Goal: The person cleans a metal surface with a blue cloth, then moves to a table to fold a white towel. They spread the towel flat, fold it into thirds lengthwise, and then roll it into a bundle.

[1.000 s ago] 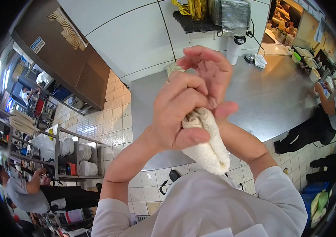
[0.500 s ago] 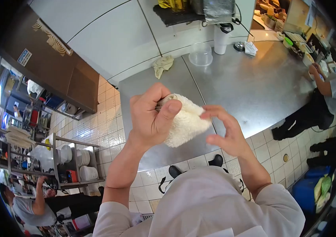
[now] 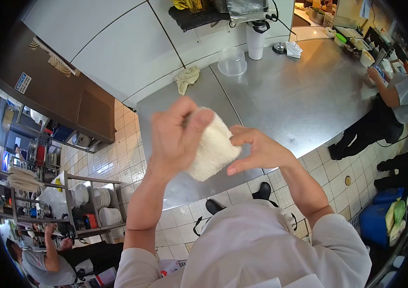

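A fluffy white cloth (image 3: 212,152) hangs over the steel table, gathered at its top in the closed fist of my left hand (image 3: 175,134). The thumb presses against the cloth's upper part, and whatever may be inside the fist is hidden. My right hand (image 3: 257,149) is at the cloth's right edge. Its fingertips seem to touch the cloth while the thumb stays apart below, so this hand is open.
The steel table (image 3: 280,101) carries a crumpled beige rag (image 3: 187,79), a clear plastic tub (image 3: 232,62), a white tumbler (image 3: 256,42) and a call bell (image 3: 278,48). One person (image 3: 400,96) works at right, another (image 3: 45,259) at lower left near a rack (image 3: 88,177).
Both hands and the cloth have shifted slightly left in view. The cloth has turned, its lower end now hanging more downward. My right hand's fingers have curled more at its edge.
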A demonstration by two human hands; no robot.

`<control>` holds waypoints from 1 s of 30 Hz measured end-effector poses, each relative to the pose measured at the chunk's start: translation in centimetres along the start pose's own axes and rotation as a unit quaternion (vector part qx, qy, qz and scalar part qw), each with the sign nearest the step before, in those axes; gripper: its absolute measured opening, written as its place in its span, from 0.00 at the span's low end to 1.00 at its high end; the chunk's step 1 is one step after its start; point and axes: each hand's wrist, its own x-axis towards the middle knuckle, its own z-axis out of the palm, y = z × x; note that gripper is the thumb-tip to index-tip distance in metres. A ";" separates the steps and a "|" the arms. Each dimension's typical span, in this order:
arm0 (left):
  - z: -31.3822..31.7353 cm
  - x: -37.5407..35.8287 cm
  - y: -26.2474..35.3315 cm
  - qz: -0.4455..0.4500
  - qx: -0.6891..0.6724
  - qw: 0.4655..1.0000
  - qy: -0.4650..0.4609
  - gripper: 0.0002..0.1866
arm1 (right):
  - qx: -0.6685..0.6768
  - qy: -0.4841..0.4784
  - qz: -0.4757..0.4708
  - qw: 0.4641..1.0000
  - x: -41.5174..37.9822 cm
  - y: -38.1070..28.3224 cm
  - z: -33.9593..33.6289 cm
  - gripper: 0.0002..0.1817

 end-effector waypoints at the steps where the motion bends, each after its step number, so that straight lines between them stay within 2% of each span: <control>1: -0.3 0.1 -0.3 -0.002 0.002 1.000 -0.001 0.26 | -0.068 -0.001 -0.017 0.998 -0.2 0.3 0.1 0.23; 2: -0.7 0.2 -0.6 -0.080 0.046 0.995 0.021 0.27 | -0.066 -0.004 -0.017 0.998 -0.5 0.2 -0.2 0.23; 3: -1.0 0.1 -0.8 -0.159 0.091 0.982 0.045 0.28 | -0.036 0.037 0.003 0.999 -0.7 -0.2 -0.6 0.20; 4: -1.0 -0.3 -1.5 -0.160 0.095 0.981 0.047 0.28 | -0.006 0.080 0.022 0.997 -0.7 -0.4 -0.8 0.17; 5: -0.7 -0.9 -3.0 -0.192 0.089 0.976 0.046 0.28 | -0.004 0.082 0.020 0.996 -0.7 0.2 -0.5 0.17; 7: 0.4 -2.2 -5.8 -0.224 0.079 0.970 0.043 0.29 | 0.190 0.173 0.084 0.963 -0.7 2.6 0.5 0.18; 8: 1.0 -3.1 -7.3 -0.276 -0.003 0.960 0.038 0.29 | 0.189 0.171 0.086 0.963 -0.6 3.4 1.4 0.18; 9: 1.6 -4.3 -8.6 -0.328 -0.084 0.940 0.033 0.29 | 0.270 0.257 0.106 0.922 -0.5 4.1 2.9 0.21; 10: 2.3 -5.9 -9.7 -0.335 -0.082 0.938 0.033 0.29 | 0.347 0.341 0.128 0.864 -0.4 5.0 4.3 0.23; 11: 3.3 -7.4 -10.7 -0.420 -0.131 0.897 0.050 0.28 | 0.350 0.340 0.130 0.863 -0.1 6.5 5.1 0.23; 12: 4.1 -8.9 -11.6 -0.500 -0.179 0.845 0.067 0.29 | 0.428 0.315 0.242 0.812 0.1 8.5 6.0 0.26; 13: 4.3 -10.8 -12.5 -0.506 -0.178 0.842 0.062 0.29 | 0.498 0.284 0.350 0.741 -0.2 10.3 6.9 0.28; 14: 4.4 -12.8 -13.3 -0.563 -0.241 0.789 0.057 0.30 | 0.500 0.287 0.354 0.736 -0.5 12.0 7.9 0.28; 15: 4.4 -14.6 -13.8 -0.615 -0.301 0.727 0.054 0.32 | 0.446 0.285 0.379 0.759 -1.0 13.5 8.8 0.29; 16: 4.2 -16.2 -14.0 -0.620 -0.302 0.722 0.052 0.32 | 0.389 0.281 0.403 0.779 -1.2 13.9 9.5 0.30; 17: 4.1 -17.8 -14.1 -0.609 -0.321 0.723 0.056 0.32 | 0.389 0.283 0.409 0.776 -1.4 14.3 9.9 0.30; 19: 4.4 -19.1 -12.9 -0.601 -0.343 0.719 0.062 0.32 | 0.281 0.291 0.404 0.820 -1.5 14.4 10.4 0.33; 21: 4.9 -19.5 -11.0 -0.561 -0.266 0.782 0.058 0.32 | 0.265 0.290 0.388 0.834 -1.4 14.6 10.6 0.32; 22: 4.9 -19.0 -9.9 -0.563 -0.267 0.780 0.062 0.32 | 0.249 0.291 0.366 0.848 -1.3 14.7 10.7 0.31; 24: 5.0 -18.0 -7.4 -0.492 -0.220 0.841 0.037 0.36 | 0.210 0.271 0.388 0.856 -2.0 17.1 11.1 0.29; 25: 5.4 -17.5 -6.4 -0.491 -0.223 0.841 0.040 0.36 | 0.171 0.252 0.404 0.863 -2.1 17.5 10.9 0.27; 27: 5.5 -17.2 -4.7 -0.403 -0.176 0.898 0.017 0.37 | 0.178 0.265 0.370 0.873 -2.1 17.4 11.1 0.27; 28: 5.6 -17.5 -4.3 -0.361 -0.154 0.919 0.017 0.30 | 0.190 0.288 0.339 0.875 -2.5 17.2 11.2 0.27; 29: 5.3 -17.9 -4.3 -0.363 -0.155 0.919 0.017 0.30 | 0.189 0.288 0.340 0.875 -2.7 17.2 11.1 0.27; 30: 4.6 -18.2 -4.4 -0.353 -0.099 0.928 -0.066 0.25 | 0.179 0.290 0.333 0.879 -2.6 16.9 10.7 0.26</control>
